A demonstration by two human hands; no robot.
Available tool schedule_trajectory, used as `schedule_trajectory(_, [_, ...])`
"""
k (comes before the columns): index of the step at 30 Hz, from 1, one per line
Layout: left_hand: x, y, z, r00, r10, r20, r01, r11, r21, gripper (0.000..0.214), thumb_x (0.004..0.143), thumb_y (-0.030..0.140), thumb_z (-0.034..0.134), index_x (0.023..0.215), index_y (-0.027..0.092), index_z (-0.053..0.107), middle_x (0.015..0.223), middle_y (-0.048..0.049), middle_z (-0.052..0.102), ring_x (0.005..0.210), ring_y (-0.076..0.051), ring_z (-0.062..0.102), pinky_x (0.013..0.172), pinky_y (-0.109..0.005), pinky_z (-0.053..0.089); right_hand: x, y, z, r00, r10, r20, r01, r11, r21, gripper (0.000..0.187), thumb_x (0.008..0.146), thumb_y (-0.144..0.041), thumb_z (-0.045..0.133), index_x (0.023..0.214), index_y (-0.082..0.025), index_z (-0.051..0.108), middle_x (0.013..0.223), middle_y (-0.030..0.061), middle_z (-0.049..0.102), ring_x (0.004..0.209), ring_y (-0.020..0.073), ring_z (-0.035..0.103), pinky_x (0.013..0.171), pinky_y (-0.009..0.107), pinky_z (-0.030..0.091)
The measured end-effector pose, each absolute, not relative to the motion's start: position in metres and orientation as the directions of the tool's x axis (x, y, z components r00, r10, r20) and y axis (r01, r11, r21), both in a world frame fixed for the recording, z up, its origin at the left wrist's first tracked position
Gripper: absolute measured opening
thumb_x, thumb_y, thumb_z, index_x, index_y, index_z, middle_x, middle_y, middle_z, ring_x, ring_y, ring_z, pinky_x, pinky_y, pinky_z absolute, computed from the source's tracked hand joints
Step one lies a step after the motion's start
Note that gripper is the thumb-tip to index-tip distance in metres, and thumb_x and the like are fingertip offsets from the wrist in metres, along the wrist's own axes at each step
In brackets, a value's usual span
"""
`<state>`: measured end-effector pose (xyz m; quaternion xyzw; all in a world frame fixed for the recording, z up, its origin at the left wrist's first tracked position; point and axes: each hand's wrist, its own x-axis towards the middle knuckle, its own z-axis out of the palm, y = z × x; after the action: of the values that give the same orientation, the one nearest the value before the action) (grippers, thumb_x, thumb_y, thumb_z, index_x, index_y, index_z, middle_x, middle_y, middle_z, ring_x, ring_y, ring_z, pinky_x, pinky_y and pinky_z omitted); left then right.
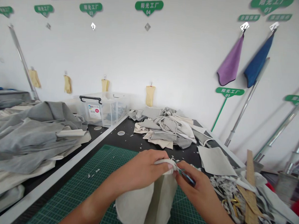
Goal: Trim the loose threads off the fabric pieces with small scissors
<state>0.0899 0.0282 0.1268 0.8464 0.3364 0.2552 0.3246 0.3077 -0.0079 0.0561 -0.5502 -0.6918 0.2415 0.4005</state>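
A pale grey-white piece of fabric (137, 202) hangs in folds from my hands over the green cutting mat (81, 188). My left hand (144, 169) pinches its gathered top edge between thumb and fingers. Close beside it, my right hand (198, 185) is closed around a slim metal tool with a dark handle (188, 178); its kind is not clear. The tool's tip meets the bunched edge near my left thumb, and the fingers partly hide it. Small white scraps (93, 173) lie on the mat.
Grey and cream cloth is heaped at left (39, 137), with another cloth pile (166, 126) at the back. A clear plastic bin (107, 107) stands behind. At right are a flat cloth piece (216, 161), fabric trimmings (222, 188) and a wooden ruler (251, 172).
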Motion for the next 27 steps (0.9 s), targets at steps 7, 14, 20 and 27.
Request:
schedule_trajectory(7, [0.086,0.024,0.135,0.622,0.748,0.231,0.393,-0.554,0.734,0.035,0.096,0.043,0.044,0.077,0.018,0.058,0.077,0.0006,0.059,0.074,-0.014,0.052,0.066,-0.025,0.038,0.309,-0.005,0.051,-0.156,0.96,0.233,0.57,0.28,-0.773,0.025,0.089,-0.046,0.06,0.087,-0.022,0.069,0.072,0.0012,0.064,0.07,0.0193,0.056,0.062,0.025,0.042])
schedule_trajectory(14, [0.078,0.018,0.153,0.594,0.756,0.276,0.322,-0.538,0.779,0.036,0.097,0.047,0.044,0.08,0.018,0.058,0.081,-0.0004,0.058,0.079,-0.016,0.052,0.07,-0.025,0.041,0.321,-0.002,0.058,-0.085,0.96,0.265,0.609,0.261,-0.749,0.022,0.085,-0.044,0.063,0.085,-0.024,0.071,0.072,0.0004,0.066,0.067,0.0189,0.058,0.06,0.024,0.042])
schedule_trajectory(20, [0.068,0.012,0.165,0.582,0.76,0.29,0.283,-0.523,0.804,0.041,0.099,0.053,0.04,0.081,0.019,0.056,0.08,0.0004,0.054,0.076,-0.014,0.049,0.068,-0.024,0.04,0.336,-0.001,0.061,-0.133,0.966,0.223,0.719,0.249,-0.649,0.017,0.087,-0.041,0.062,0.087,-0.027,0.073,0.072,0.0008,0.069,0.066,0.0206,0.06,0.061,0.025,0.039])
schedule_trajectory(27, [0.041,0.012,0.175,0.6,0.759,0.254,0.4,-0.56,0.726,0.037,0.098,0.048,0.042,0.081,0.022,0.062,0.082,0.0012,0.062,0.079,-0.016,0.056,0.071,-0.023,0.041,0.364,-0.002,0.081,-0.115,0.961,0.251,0.736,0.252,-0.628,0.024,0.087,-0.048,0.065,0.081,-0.025,0.07,0.07,0.0006,0.067,0.066,0.0199,0.059,0.06,0.026,0.038])
